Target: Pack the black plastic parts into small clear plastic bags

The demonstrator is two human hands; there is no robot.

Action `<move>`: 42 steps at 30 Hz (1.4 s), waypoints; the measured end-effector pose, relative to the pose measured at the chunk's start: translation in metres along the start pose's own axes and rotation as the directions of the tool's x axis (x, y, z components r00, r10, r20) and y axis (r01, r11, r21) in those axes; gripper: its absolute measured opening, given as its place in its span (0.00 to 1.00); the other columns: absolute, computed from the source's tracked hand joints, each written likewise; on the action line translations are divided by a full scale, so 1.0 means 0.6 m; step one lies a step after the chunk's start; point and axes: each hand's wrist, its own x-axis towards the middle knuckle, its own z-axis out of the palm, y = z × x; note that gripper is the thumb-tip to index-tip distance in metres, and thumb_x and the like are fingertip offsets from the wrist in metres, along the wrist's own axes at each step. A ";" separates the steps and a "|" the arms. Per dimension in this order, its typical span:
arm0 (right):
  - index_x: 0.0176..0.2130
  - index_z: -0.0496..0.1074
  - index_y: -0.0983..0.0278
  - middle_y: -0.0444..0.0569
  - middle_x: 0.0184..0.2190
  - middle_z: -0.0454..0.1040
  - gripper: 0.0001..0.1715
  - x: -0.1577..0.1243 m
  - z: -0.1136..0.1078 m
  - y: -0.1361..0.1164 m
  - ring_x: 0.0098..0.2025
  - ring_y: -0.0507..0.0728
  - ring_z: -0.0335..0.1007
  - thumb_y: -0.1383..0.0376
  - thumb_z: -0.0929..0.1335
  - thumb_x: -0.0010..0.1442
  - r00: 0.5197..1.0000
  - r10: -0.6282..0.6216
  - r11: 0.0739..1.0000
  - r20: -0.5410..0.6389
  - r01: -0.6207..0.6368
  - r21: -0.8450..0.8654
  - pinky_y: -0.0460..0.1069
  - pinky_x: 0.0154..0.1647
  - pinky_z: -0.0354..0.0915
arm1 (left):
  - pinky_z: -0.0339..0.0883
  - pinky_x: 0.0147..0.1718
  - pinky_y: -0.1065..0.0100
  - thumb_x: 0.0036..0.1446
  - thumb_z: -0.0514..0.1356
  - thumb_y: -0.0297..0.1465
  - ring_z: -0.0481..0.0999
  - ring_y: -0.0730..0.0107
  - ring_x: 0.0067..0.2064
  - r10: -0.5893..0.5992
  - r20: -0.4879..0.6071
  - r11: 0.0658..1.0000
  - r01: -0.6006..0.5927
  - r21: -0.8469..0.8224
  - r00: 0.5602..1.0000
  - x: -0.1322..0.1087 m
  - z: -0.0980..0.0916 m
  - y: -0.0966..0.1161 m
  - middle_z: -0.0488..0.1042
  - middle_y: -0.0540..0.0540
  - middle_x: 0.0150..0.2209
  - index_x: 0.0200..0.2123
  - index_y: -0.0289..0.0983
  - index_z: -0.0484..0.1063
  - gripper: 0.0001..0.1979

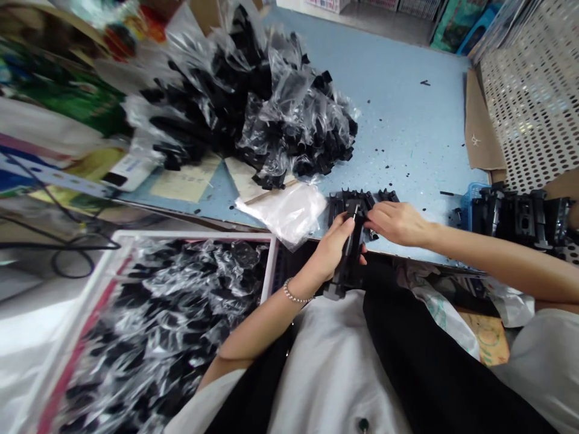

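Note:
My left hand is wrapped round a long black plastic part, which slants down toward my body at the table's front edge. Close to the part's upper end, my right hand has its fingers pressed together; whatever they pinch is too small to make out. Behind both hands, several black pieces lie side by side on the blue table. To the left of them is a stack of clear plastic bags.
A large heap of bagged black parts covers the table's left side. Below it stands a white-rimmed crate full of bagged parts. On the right, a blue basket holds black parts beside a perforated panel.

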 end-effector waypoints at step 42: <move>0.35 0.68 0.63 0.46 0.25 0.70 0.27 -0.022 0.085 0.005 0.25 0.53 0.68 0.52 0.54 0.74 0.941 0.334 0.897 0.048 -0.333 0.289 0.48 0.26 0.64 | 0.77 0.27 0.64 0.61 0.62 0.52 0.80 0.62 0.32 0.141 -0.101 0.990 -0.137 0.045 0.985 -0.006 -0.021 -0.045 0.76 0.47 0.34 0.63 0.41 0.62 0.34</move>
